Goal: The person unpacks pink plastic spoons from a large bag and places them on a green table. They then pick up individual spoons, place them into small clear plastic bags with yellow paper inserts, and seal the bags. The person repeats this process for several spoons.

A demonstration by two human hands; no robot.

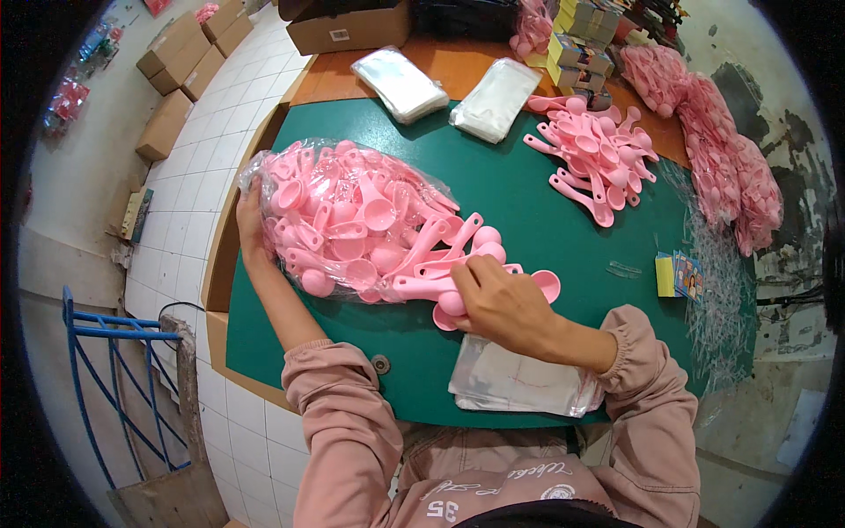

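Green tabletop [493,189] stood on a white-tiled floor [180,198]; cardboard boxes [180,57] lay along the wall beyond its left side, and a blue metal frame [119,330] stood near its near left corner. Orange-brown wooden surface [330,79] adjoined its far edge.

Clear plastic bag [295,167], full of pink spoons [378,213], lay on its side across the left half of the tabletop, from the left edge toward the middle. Spoons at its right end crowded together; bowls and handles pointed several ways.

Left hand [250,222]: against the bag's left end, near the left edge; fingers partly hidden, firmness of hold could not be told. Right hand [500,304]: fingers bent and close together over the spoons at the bag's right end, touching them; could not tell whether a handle was gripped.

Loose spoon pile [594,150]: toward the far right corner, apart from the bag. Two stacks of clear bags [400,86] [495,99] lay by the far edge; a third stack [519,380] lay at the near edge, partly beneath the right forearm. Small yellow pack [664,276] with picture cards [687,276] sat near the right edge, just beside clear plastic shreds [717,317]. Filled spoon bags [717,150] leaned beyond the far right corner.
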